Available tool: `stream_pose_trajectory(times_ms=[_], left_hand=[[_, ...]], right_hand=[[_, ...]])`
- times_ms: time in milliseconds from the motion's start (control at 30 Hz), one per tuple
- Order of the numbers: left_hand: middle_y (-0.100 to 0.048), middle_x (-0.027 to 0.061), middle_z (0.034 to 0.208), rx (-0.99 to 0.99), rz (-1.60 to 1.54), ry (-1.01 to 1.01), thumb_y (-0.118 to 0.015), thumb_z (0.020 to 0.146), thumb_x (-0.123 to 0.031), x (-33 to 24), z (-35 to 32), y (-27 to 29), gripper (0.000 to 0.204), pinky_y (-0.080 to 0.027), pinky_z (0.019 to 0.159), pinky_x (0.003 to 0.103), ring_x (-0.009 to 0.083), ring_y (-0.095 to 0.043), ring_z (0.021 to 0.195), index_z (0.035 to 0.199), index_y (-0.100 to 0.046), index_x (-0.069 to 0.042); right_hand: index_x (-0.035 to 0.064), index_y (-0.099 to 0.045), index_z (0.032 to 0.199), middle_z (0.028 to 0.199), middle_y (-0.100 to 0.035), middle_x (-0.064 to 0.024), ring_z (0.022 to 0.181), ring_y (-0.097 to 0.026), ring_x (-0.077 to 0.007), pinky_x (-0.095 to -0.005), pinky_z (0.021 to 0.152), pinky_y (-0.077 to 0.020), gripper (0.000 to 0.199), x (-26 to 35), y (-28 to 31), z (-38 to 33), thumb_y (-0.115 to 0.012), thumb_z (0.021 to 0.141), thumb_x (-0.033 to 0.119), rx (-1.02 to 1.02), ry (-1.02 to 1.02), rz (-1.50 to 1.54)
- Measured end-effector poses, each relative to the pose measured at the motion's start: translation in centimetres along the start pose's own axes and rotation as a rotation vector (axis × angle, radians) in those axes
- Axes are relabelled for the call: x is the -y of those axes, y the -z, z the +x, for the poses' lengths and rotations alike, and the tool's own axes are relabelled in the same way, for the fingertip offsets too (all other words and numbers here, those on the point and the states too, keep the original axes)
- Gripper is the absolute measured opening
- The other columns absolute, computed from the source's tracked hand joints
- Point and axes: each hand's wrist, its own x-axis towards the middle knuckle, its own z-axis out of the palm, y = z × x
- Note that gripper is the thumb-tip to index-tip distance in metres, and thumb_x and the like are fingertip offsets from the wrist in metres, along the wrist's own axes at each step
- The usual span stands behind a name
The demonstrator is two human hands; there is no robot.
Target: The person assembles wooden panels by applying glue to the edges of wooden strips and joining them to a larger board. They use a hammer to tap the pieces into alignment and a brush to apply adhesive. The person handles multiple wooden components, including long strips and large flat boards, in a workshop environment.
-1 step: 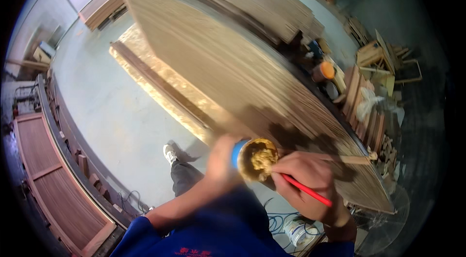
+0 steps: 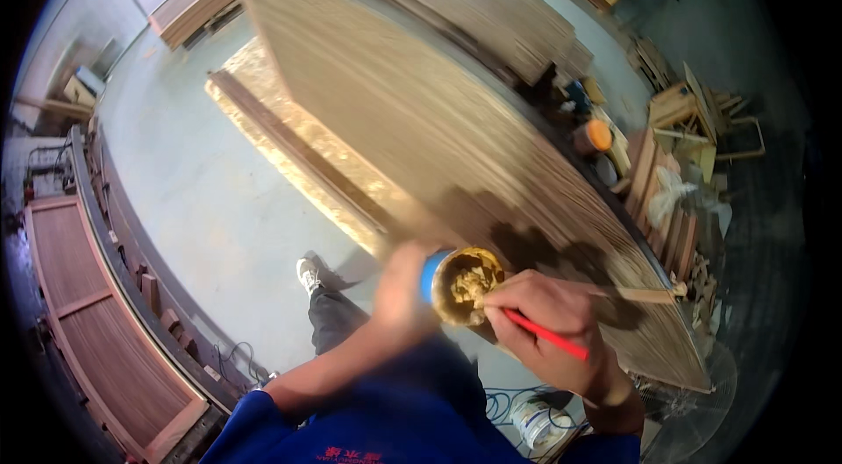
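My left hand (image 2: 405,284), blurred, is closed round a small blue tub (image 2: 431,277), tilted so its open mouth shows. Lumpy yellow-brown paste (image 2: 470,284) lies inside and coats the rim. Pinched in my right hand (image 2: 554,310) is a thin tool with a red handle (image 2: 545,334). The tool's working end is at the paste, hidden by my fingers and the tub, so its kind cannot be told. Just beyond both hands lies a large wood-grained panel (image 2: 386,87), with shadows of my arms and hands across its near part.
Under the panel is a pale chipboard sheet (image 2: 254,131) with a long wooden strip. A framed door panel (image 2: 96,332) lies at the left. An orange-topped can (image 2: 596,137) and scrap wood (image 2: 702,126) are at the right. A white bucket (image 2: 539,423) and blue hose lie near me.
The view has shifted slightly. My right hand, with the red-handled tool, has moved a little to the left at the tub's mouth. My left hand keeps hold of the tub.
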Motion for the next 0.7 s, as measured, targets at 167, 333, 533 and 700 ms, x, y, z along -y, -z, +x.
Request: stream_pose_trajectory(times_ms=[167, 333, 533, 700], left_hand=[[-0.064, 0.0158, 0.118, -0.235, -0.088, 0.081, -0.093, 0.067, -0.017, 3.5, 1.1, 11.7, 0.068, -0.051, 0.095, 0.042, 0.0346, -0.063, 0.109, 0.124, -0.058, -0.007], [-0.064, 0.0158, 0.116, -0.284, -0.161, 0.19, -0.093, 0.067, -0.019, 6.6, 3.3, 23.2, 0.068, -0.052, 0.092, 0.044, 0.0358, -0.065, 0.107, 0.124, -0.058, -0.01], [-0.063, 0.0182, 0.117, -0.286, -0.125, 0.176, -0.093, 0.065, -0.016, 10.4, 7.2, 31.2, 0.069, -0.052, 0.093, 0.044, 0.039, -0.063, 0.11, 0.124, -0.058, -0.009], [-0.066, 0.0153, 0.114, -0.276, -0.031, 0.151, -0.095, 0.068, -0.019, 11.7, 11.3, 33.9, 0.073, -0.053, 0.091, 0.039, 0.0312, -0.066, 0.106, 0.126, -0.054, -0.004]], right_hand=[[0.0018, -0.059, 0.095, 0.08, -0.07, -0.0128, 0.054, -0.057, -0.0087, -0.0219, 0.05, -0.0453, 0.008, 3.1, -4.8, 7.8, -0.06, 0.1, 0.008, -0.335, -0.436, 0.461], [0.0041, -0.059, 0.094, 0.075, -0.067, -0.0118, 0.05, -0.054, -0.0105, -0.0223, 0.044, -0.0401, 0.013, 3.8, -8.9, 14.2, -0.057, 0.104, 0.012, -0.507, -0.478, 0.792], [0.0038, -0.061, 0.093, 0.073, -0.065, -0.0101, 0.053, -0.057, -0.0137, -0.0255, 0.046, -0.0429, 0.014, 5.6, -12.1, 20.5, -0.06, 0.102, 0.014, -0.553, -0.592, 0.999], [0.0021, -0.061, 0.096, 0.078, -0.066, -0.0116, 0.057, -0.061, -0.0174, -0.0291, 0.049, -0.0472, 0.011, 7.0, -12.8, 23.4, -0.06, 0.101, 0.012, -0.466, -0.63, 1.023]])
